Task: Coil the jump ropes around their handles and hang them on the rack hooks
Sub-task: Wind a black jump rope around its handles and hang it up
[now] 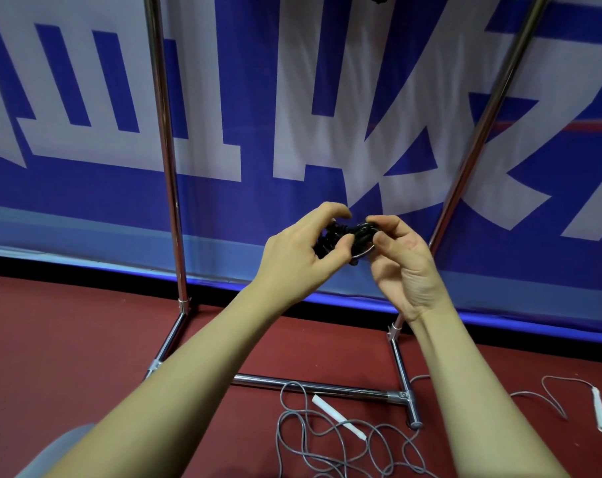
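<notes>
Black coiled rope [341, 238] between both hands' grip; banner [327, 98] lettering unreadable.

The only lettering stands on the blue fabric banner [327, 188] stretched along the far side of the scene behind the chrome tube rack — huge white block strokes of what look like Chinese characters, cut off at the top and at both the left and right edges, so no whole character can be read. A thin red stripe crosses the banner on the right. No brand, label or number can be made out on the rack, on the ropes or on their handles.
</notes>
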